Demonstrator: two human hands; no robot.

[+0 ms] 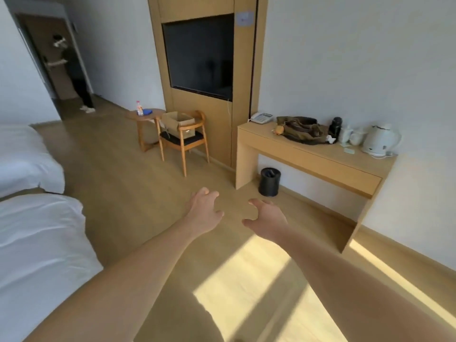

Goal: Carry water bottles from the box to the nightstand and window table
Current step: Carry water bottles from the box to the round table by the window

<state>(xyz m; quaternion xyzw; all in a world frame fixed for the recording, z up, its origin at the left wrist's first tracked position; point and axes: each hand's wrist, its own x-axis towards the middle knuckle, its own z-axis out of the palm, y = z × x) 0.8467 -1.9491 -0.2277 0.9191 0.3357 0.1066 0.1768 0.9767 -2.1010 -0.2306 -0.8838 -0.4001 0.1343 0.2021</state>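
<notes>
An open cardboard box (178, 123) sits on the seat of a wooden chair (183, 141) against the TV wall, several steps ahead of me. Its inside is hidden from here. Both my arms reach forward over the wooden floor. My left hand (203, 212) is empty with fingers spread. My right hand (266, 218) is also empty, fingers curled apart. Both hands are well short of the box. A small bottle with a pink cap (139, 108) stands on the round side table (145, 114) left of the chair.
Two white beds (37, 243) line my left. A desk (313, 154) on the right holds a phone, a bag, cups and a kettle (378, 140), with a black bin (269, 181) beneath. A TV (199, 55) hangs ahead. Another person (71, 72) stands in the far doorway.
</notes>
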